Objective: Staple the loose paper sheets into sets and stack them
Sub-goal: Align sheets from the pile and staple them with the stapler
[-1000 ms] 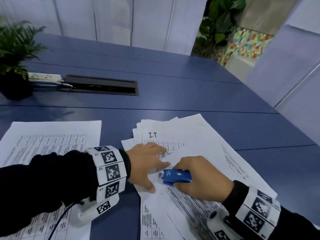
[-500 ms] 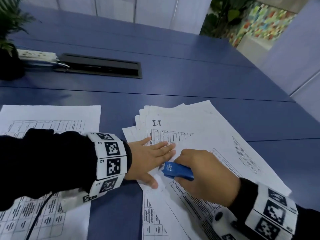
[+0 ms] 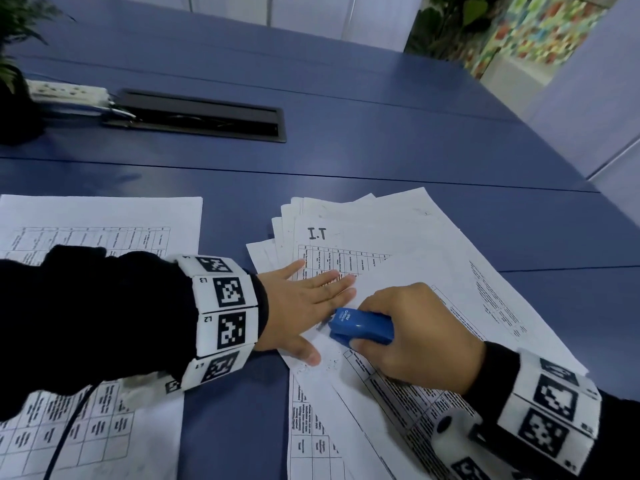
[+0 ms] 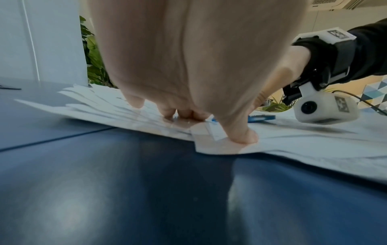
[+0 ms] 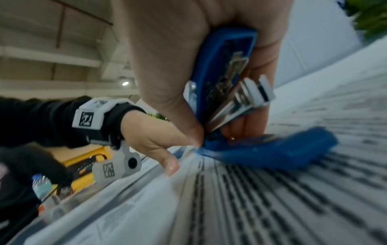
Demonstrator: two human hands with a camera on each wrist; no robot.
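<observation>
A fanned pile of printed paper sheets (image 3: 398, 258) lies on the blue table (image 3: 346, 161). My left hand (image 3: 304, 306) lies flat on the sheets with straight fingers, thumb (image 4: 240, 134) pressing near the paper corner. My right hand (image 3: 412, 337) grips a small blue stapler (image 3: 362, 327) at the sheets' near-left corner, right beside the left fingertips. In the right wrist view the stapler (image 5: 222, 79) shows its metal magazine, with its blue base (image 5: 272, 150) on the paper. A second stack of sheets (image 3: 104, 230) lies at the left under my left forearm.
A black cable hatch (image 3: 201, 116) is set in the table at the back left, with a white power strip (image 3: 65, 91) beside it. A potted plant (image 3: 14, 81) stands at the far left edge. Another plant (image 3: 446, 26) is beyond the table.
My left fingers have straightened and flattened on the sheets. The right hand with the stapler stayed at the paper corner; the head view tilted lower.
</observation>
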